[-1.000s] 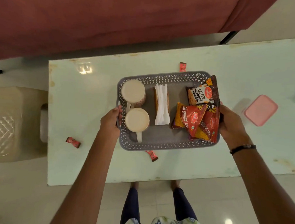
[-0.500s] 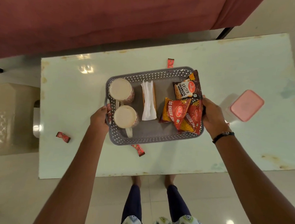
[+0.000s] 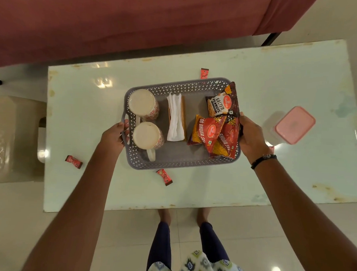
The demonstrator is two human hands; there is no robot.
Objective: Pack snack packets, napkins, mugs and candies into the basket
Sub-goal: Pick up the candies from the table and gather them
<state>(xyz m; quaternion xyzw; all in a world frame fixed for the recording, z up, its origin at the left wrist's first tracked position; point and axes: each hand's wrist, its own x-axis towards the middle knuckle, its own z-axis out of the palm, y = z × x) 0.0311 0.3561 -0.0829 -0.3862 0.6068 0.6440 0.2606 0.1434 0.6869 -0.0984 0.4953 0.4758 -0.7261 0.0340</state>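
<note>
Holding basket [image 3: 172, 165], two mugs [image 3: 141, 103], three packets [image 3: 209, 132]

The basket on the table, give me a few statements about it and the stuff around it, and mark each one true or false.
1. Two mugs sit at the left end of the grey basket. True.
2. The napkins lie on the table outside the basket. False: they lie inside it, between the mugs and the snack packets.
3. All the candies are packed. False: wrapped candies lie on the table, at least three, around the basket.
4. The left hand and right hand grip opposite ends of the basket. True.
5. The pink-lidded container stands inside the basket. False: it stands on the table, right of the basket.
</note>
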